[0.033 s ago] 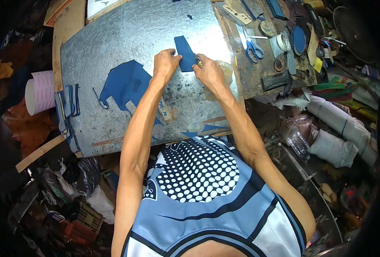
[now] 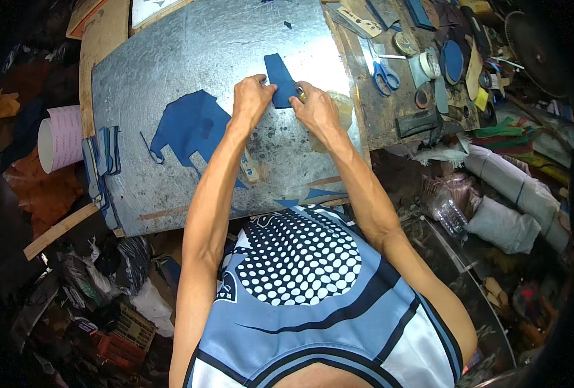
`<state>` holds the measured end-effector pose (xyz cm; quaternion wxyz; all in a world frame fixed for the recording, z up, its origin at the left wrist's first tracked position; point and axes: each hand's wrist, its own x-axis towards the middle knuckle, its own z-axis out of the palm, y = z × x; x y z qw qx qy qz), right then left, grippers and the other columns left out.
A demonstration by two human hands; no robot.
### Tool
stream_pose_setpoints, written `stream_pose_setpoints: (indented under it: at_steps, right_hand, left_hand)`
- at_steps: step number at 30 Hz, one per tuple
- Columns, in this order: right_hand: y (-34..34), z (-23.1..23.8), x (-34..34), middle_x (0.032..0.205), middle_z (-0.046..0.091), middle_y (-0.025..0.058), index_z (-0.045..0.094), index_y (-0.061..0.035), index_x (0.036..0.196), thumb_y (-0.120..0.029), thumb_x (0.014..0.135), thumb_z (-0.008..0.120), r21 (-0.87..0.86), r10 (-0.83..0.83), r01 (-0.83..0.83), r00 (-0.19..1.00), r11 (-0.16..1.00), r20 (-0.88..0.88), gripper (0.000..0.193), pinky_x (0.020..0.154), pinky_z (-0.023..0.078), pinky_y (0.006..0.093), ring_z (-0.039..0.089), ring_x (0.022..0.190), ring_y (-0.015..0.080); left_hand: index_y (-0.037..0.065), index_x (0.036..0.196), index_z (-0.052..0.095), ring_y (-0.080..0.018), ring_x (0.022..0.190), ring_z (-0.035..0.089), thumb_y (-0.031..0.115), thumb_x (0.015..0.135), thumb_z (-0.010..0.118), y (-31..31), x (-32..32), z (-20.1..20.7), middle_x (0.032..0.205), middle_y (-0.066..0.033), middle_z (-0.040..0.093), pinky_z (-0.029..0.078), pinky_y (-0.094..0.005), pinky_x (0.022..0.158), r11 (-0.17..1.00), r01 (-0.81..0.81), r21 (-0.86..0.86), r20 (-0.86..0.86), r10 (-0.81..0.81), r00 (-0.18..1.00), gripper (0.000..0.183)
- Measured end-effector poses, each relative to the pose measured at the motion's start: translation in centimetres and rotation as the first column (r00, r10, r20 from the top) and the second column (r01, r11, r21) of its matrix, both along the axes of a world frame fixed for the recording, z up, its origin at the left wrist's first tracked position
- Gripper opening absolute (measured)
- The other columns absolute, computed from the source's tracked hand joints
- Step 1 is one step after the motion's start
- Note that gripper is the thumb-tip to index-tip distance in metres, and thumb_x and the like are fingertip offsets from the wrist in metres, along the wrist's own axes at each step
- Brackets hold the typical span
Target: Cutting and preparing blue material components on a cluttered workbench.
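A narrow blue piece of leather-like material lies between my hands on the metal-topped table. My left hand is curled at its left edge, with the thumb against it. At the right edge, my right hand is closed, its thumb on the piece. A small brass-coloured tool shows in its grip; most of it is hidden by the fingers. Left of my left forearm lies a larger blue piece with an irregular, cut outline.
The scratched metal sheet covers the table. Blue scraps lie near its front edge, and blue strips hang at its left. On the wooden bench to the right are blue-handled scissors, tape rolls and a black case.
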<state>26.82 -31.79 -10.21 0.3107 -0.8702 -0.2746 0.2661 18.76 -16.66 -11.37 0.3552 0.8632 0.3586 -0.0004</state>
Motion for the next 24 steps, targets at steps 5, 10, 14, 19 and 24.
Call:
stream_pose_setpoints:
  at_steps: [5, 10, 14, 19, 24]
  right_hand:
    - [0.5, -0.2, -1.1, 0.097, 0.066, 0.0253, 0.063, 0.0041, 0.111, -0.023, 0.085, 0.069, 0.069, -0.05, 0.04, 0.987, 0.997, 0.154, 0.039, 0.079, 0.053, 0.0487, 0.065, 0.09, 0.0438]
    - [0.7, -1.3, 0.4, 0.098, 0.066, 0.026, 0.063, 0.0043, 0.105, -0.022, 0.083, 0.071, 0.054, -0.098, 0.098, 0.995, 0.994, -0.016, 0.036, 0.078, 0.053, 0.0475, 0.066, 0.088, 0.0425]
    - [1.3, -0.8, 0.3, 0.087, 0.066, 0.0211, 0.061, 0.0047, 0.103, -0.018, 0.082, 0.07, 0.145, -0.111, 0.124, 0.989, 0.982, -0.095, 0.031, 0.071, 0.052, 0.0434, 0.066, 0.079, 0.0353]
    - [1.2, 1.1, 0.1, 0.071, 0.061, 0.0082, 0.058, 0.0017, 0.101, -0.014, 0.085, 0.068, 0.273, -0.151, 0.308, 0.868, 0.911, -0.474, 0.024, 0.05, 0.047, 0.0319, 0.059, 0.056, 0.0168]
    - [2.0, 2.9, 0.3, 0.065, 0.054, -0.0004, 0.056, -0.0046, 0.098, -0.025, 0.088, 0.071, 0.369, -0.048, 0.431, 0.701, 0.824, -0.712, 0.027, 0.04, 0.036, 0.0241, 0.048, 0.048, 0.0077]
  left_hand:
    - [-0.013, 0.13, 0.054, -0.0179, 0.084, 0.071, 0.015, 0.086, 0.073, -1.1, -1.7, 0.7, 0.098, -0.018, 0.073, 0.058, -0.0263, 0.07, 0.913, -0.171, -0.37, 0.041, 0.2, 0.979, 0.055]
    - [-0.012, 0.135, 0.049, -0.0185, 0.086, 0.069, 0.014, 0.088, 0.072, -1.6, -2.2, 1.0, 0.106, -0.0182, 0.07, 0.057, -0.0255, 0.069, 0.755, -0.278, -0.594, 0.041, 0.374, 0.926, 0.058]
    - [-0.012, 0.134, 0.05, -0.018, 0.087, 0.069, 0.014, 0.089, 0.072, -1.1, -2.5, 0.1, 0.104, -0.018, 0.07, 0.057, -0.0246, 0.07, 0.742, -0.275, -0.612, 0.055, 0.387, 0.92, 0.057]
    - [-0.009, 0.134, 0.051, -0.0175, 0.086, 0.067, 0.022, 0.09, 0.072, -1.3, -1.6, 1.8, 0.1, -0.0155, 0.069, 0.056, -0.028, 0.071, 0.678, -0.301, -0.671, 0.017, 0.42, 0.907, 0.058]
    - [-0.002, 0.12, 0.062, -0.0171, 0.087, 0.066, 0.027, 0.093, 0.068, -0.2, -2.8, 4.2, 0.102, -0.0109, 0.069, 0.054, -0.0305, 0.078, 0.448, -0.164, -0.879, 0.11, 0.525, 0.844, 0.04]
